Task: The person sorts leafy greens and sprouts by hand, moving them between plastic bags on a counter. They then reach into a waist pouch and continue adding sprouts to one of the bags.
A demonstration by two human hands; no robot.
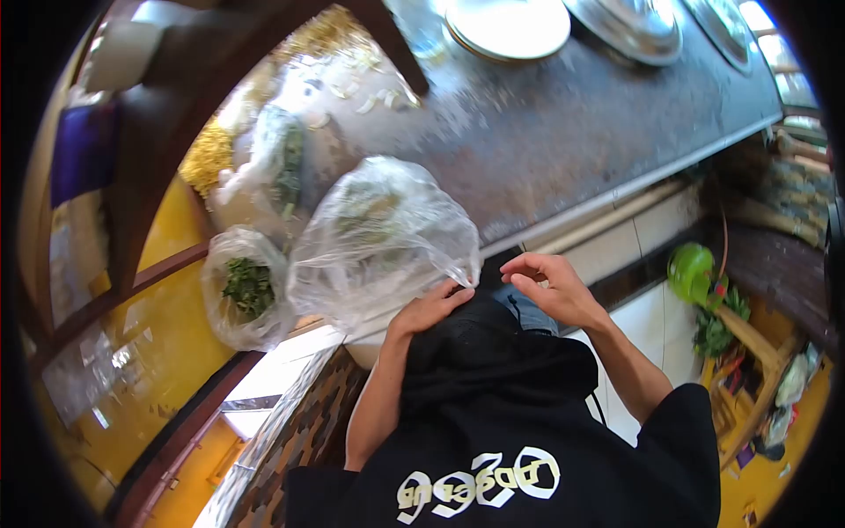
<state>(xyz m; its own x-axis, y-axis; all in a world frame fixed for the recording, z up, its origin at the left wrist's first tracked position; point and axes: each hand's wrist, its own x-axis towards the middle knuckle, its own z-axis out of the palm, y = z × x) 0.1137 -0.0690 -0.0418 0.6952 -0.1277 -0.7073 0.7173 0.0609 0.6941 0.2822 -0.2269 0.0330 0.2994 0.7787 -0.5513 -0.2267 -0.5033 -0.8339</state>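
A large clear plastic bag [387, 229] with green leaves inside, blurred by the film, sits at the counter's front edge. My left hand [429, 308] is closed on its lower right corner, thumb and fingers pinching the film. Right of the bag, my right hand [554, 289] hangs in the air with thumb and fingers apart, holding nothing. A smaller clear bag of dark green leaves [249, 286] lies to the left. Behind it is another bag [286, 163] with greens inside.
The metal-topped counter [528, 150] carries white plates [510, 26] and a silver lid [634, 31] at the back. Yellow shreds [209, 157] and pale scraps lie at the far left. A dark frame bar [189, 114] crosses the left side. A green container [691, 273] is low at right.
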